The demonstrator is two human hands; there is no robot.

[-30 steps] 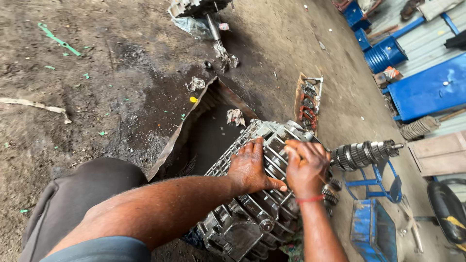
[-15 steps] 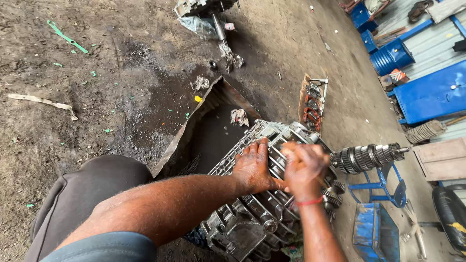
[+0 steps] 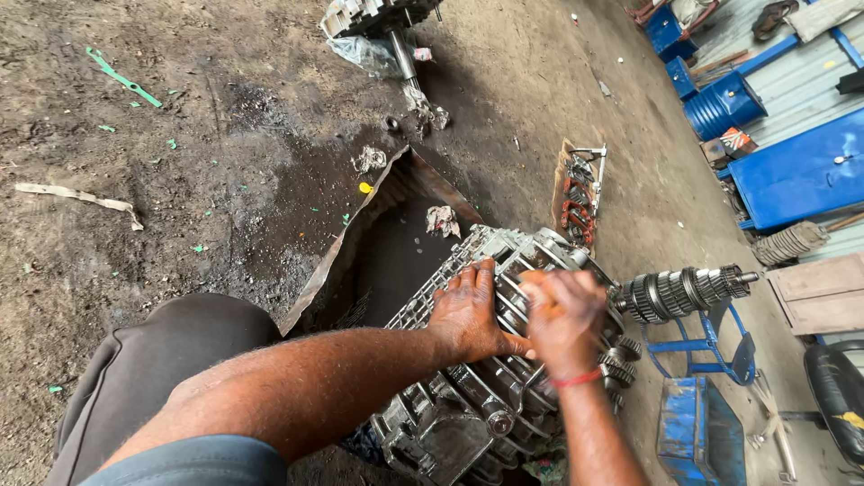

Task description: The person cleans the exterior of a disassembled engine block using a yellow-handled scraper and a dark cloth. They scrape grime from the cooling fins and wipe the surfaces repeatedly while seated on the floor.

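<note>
Underfoot, the ground [image 3: 180, 180] is bare packed dirt, stained dark with oil toward the middle of the frame, with green scraps and one pale strip scattered at the upper left. Along the right edge runs a corrugated metal wall, with one blue drum [image 3: 724, 103] at the upper right and one large blue panel [image 3: 801, 175] below it.

One ribbed aluminium gearbox casing [image 3: 468, 396] lies at the lower centre, partly on one rusty metal sheet [image 3: 396, 234] that holds a dark oily patch and one crumpled rag [image 3: 441, 220]. One gear shaft [image 3: 684, 292] sticks out of the casing toward the right, above one blue stand [image 3: 711, 346]. One small tray of red-marked parts [image 3: 576, 193] sits just above the casing, and a second geared assembly [image 3: 378, 13] lies at the top centre.

Two hands are on the casing. The left hand [image 3: 468, 310] lies flat with fingers spread across the ribs. The right hand [image 3: 562, 319], with a red band at the wrist, is blurred and curled just beside it; what it grips I cannot tell.
</note>
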